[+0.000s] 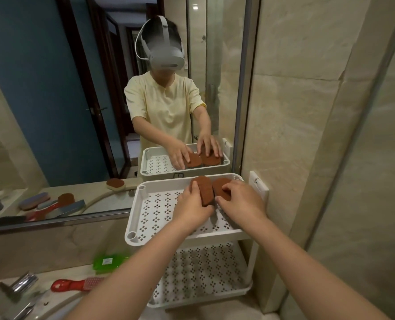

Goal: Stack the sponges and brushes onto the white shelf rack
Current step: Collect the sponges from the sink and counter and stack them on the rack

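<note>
Working at the far right corner of the top tier of the white shelf rack [131,218], the person is placing the left sponge [206,189] and the right sponge [221,184], both brown, side by side. The left hand [193,205] is holding the left sponge in a closed grip, with fingers curled over its outer edge. The right hand [240,199] is gripping the right sponge with curled fingers on top and the thumb at its near edge. Both sponges are touching each other and seem to be resting on the tier. The task is looking only partly done. A red brush [76,284] is lying on the surface [81,272] to the left, near a green item [107,262] too blurred to name. The mirror [41,112] is showing more brushes and one more sponge lying there.
</note>
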Motion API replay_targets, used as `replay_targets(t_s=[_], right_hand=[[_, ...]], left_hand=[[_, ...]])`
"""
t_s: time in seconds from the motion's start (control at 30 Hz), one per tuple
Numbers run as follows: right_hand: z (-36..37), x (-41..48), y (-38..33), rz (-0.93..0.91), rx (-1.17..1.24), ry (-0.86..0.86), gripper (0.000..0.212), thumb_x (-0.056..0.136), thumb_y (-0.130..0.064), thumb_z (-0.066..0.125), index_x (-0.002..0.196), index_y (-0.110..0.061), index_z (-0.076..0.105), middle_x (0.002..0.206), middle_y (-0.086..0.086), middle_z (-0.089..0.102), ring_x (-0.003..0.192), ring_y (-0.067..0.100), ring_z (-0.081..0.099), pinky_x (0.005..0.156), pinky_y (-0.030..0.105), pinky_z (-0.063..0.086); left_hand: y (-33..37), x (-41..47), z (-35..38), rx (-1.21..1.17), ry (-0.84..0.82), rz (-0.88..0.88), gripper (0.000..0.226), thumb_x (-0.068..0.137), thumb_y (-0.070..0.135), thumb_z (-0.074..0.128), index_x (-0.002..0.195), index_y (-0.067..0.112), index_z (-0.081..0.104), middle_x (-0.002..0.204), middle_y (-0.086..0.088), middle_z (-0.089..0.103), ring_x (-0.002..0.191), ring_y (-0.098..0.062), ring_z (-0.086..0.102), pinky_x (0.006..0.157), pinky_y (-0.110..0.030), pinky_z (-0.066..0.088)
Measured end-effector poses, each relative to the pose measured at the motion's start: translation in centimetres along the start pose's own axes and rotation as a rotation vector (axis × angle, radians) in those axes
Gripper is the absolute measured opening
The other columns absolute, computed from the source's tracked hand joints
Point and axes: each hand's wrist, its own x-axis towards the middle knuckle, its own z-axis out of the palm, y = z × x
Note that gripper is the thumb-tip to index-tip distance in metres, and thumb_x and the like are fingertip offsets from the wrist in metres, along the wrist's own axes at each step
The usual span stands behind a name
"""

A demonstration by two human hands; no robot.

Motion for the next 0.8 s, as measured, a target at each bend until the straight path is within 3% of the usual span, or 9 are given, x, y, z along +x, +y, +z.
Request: replay_targets(t_s=[0.1,0.23,0.3,0.47,0.6,0.8], right_hand=[[0.1,0.0,-0.1,-0.02,-0.057,-0.05,0.034,0.076,-0.045,0.059,0.105,-0.029,0.069,0.112,-0.009,0.059,0.103,0.012,0.053,0.077,0.034,0.053],[0.0,-0.1,-0.2,-0.019,-0.078,-0.116,0.057,0.07,-0.042,0.061,0.126,-0.032,0.062,0.134,-0.011,0.051,0.125,0.014,0.042,0.089,0.033,0.049],[0.0,-0.2,-0.2,-0.015,-0.057,-0.094,0.052,0.073,-0.037,0.061,0.125,-0.031,0.063,0.131,-0.009,0.053,0.12,0.014,0.047,0.086,0.033,0.051],[0.0,-0.4,-0.2,-0.024,-0.069,-0.047,0.019,0.08,-0.029,0.056,0.094,-0.026,0.068,0.104,-0.007,0.061,0.087,0.014,0.058,0.069,0.036,0.054],[-0.1,-0.5,-0.2,-0.011,-0.063,-0.013,0.018,0.079,-0.028,0.06,0.096,-0.027,0.066,0.106,-0.008,0.059,0.089,0.014,0.057,0.069,0.033,0.053],[-0.4,-0.6,-0.3,-0.019,-0.075,0.004,0.017,0.08,-0.036,0.059,0.094,-0.03,0.069,0.105,-0.009,0.055,0.099,0.012,0.052,0.072,0.032,0.051]], left_hand=[[-0.3,0.3,0.4,0.08,-0.021,0.003,0.096,0.085,0.045,0.058,0.154,0.013,-0.002,0.16,-0.005,0.01,0.141,-0.029,0.021,0.112,-0.038,0.028],[-0.5,0.2,0.6,0.095,-0.056,0.019,0.096,0.083,0.039,0.058,0.154,0.018,-0.004,0.161,-0.003,-0.006,0.145,-0.028,0.01,0.114,-0.038,0.024],[-0.5,0.1,0.5,0.041,-0.028,0.026,0.091,0.082,0.036,0.058,0.154,0.022,0.004,0.158,0.003,-0.001,0.142,-0.026,0.017,0.111,-0.038,0.031],[-0.2,-0.6,0.1,-0.036,0.072,0.048,0.071,0.075,0.032,0.064,0.14,0.035,0.036,0.144,0.003,0.022,0.127,-0.023,0.037,0.098,-0.038,0.045],[0.0,-0.9,-0.2,-0.022,0.116,0.053,0.054,0.074,0.027,0.067,0.125,0.034,0.049,0.13,0.003,0.03,0.116,-0.02,0.045,0.09,-0.036,0.049],[0.0,-0.8,-0.5,0.058,0.116,0.097,0.053,0.076,0.028,0.067,0.126,0.034,0.052,0.13,0.007,0.036,0.104,-0.015,0.053,0.071,-0.03,0.049]])
